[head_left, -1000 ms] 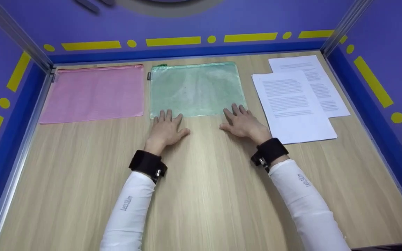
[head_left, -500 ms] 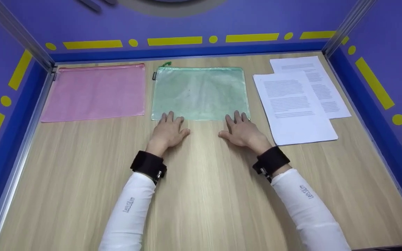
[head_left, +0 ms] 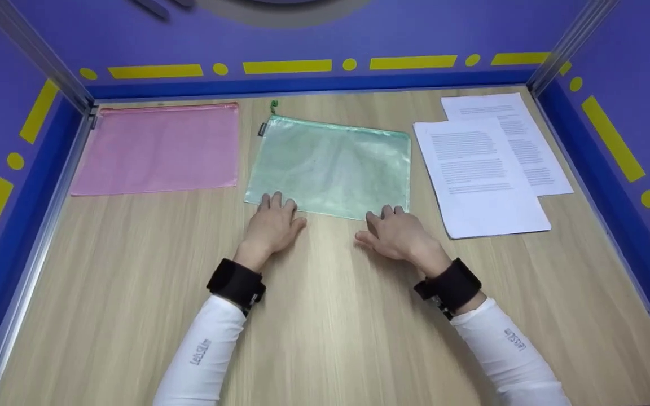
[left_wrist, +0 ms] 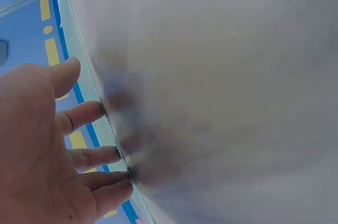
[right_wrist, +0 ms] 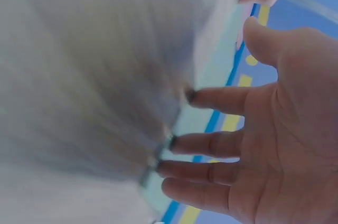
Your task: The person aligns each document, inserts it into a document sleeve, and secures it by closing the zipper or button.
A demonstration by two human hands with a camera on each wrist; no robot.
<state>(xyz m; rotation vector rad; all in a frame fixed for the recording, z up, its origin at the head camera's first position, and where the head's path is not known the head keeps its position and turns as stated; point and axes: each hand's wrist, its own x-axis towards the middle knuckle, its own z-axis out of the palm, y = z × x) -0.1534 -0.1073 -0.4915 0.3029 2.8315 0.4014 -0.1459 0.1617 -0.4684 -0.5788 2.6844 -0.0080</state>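
Note:
A green translucent zipper pouch point(head_left: 333, 163) lies flat in the middle of the table, slightly turned, its right side nearer the person. Its green zipper pull point(head_left: 273, 107) sticks up past the far left corner. My left hand point(head_left: 271, 225) has its fingertips on the pouch's near edge toward the left, palm down. On that same edge, toward the right corner, rest the fingertips of my right hand point(head_left: 401, 234). In the left wrist view the left fingers point(left_wrist: 87, 112) reach the pouch's edge fairly straight. The right fingers point(right_wrist: 211, 145) do likewise in the right wrist view.
To the left lies a pink zipper pouch point(head_left: 158, 152). On the right, a stack of printed sheets point(head_left: 488, 208) overlaps another printed stack point(head_left: 550, 180) behind it. Blue-purple panels point(head_left: 280, 42) wall the wooden table point(head_left: 325, 316) at the back and both sides.
Both hands have drawn back toward the person, the right one further. The green pouch has slid nearer and to the right with them, turning so its right side comes closer. Pink pouch and papers stay put.

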